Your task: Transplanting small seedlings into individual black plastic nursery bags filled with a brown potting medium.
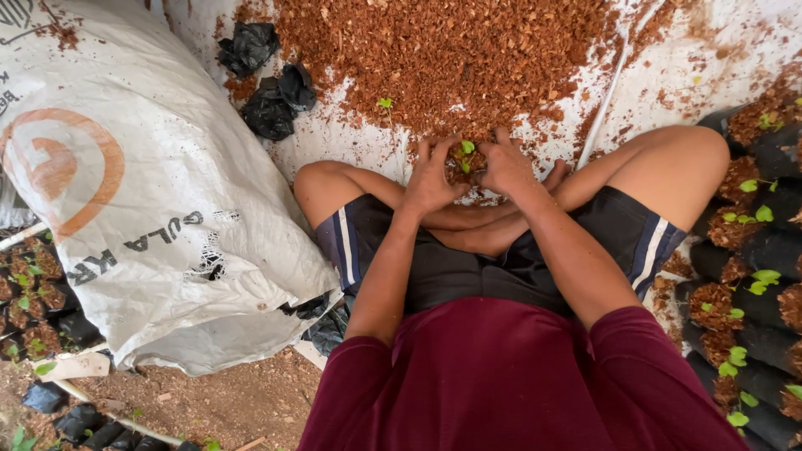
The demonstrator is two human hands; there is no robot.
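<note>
1. We have both hands closed around one small nursery bag of brown planting mix (464,167), held just in front of our crossed legs at the near edge of the heap of reddish-brown coir mix (451,50).
2. Our left hand (430,179) cups the bag's left side with fingers curled over its rim; our right hand (505,167) does the same on the right, knuckles up. Both are clenched on the bag, not released.
3. The green seedling (466,149) stands between our fingertips. We should press the mix down around its stem, not on it, so the stem stays upright and unbruised.
4. We judge that even pressure from both sides will keep the bag from folding or spilling.
5. A loose seedling (384,103) lies on the heap just beyond, and empty black bags (267,79) sit farther left, beside the big white sack (142,209).
6. Filled bags with seedlings (752,276) stand in rows at our right.
</note>
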